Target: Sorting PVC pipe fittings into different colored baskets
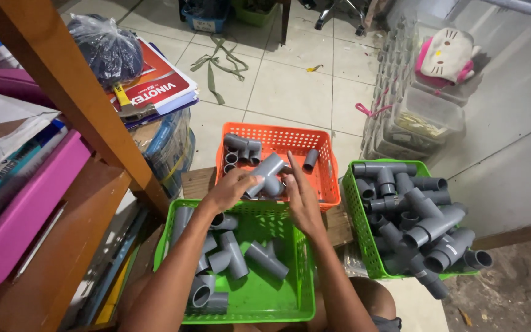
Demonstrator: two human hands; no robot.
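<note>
My left hand (232, 187) grips a grey plastic pipe tee fitting (267, 171) and holds it over the near edge of the orange basket (324, 157). My right hand (302, 200) is beside it with fingers stretched flat, touching the fitting's right side. The orange basket holds a few grey fittings at its back left (241, 150) and a short coupling (310, 160). Under my forearms sits a green basket (290, 301) with several grey elbows and tees (228, 258). A second green basket (364, 240) on the right is heaped with grey fittings (425, 224).
A slanted wooden shelf post (81, 98) and shelves with a pink folder (26, 215) stand at the left. A dark plastic bag (109, 49) lies on stacked books. Clear plastic bins (425, 117) with a white plush toy (453, 55) stand at the back right on tiled floor.
</note>
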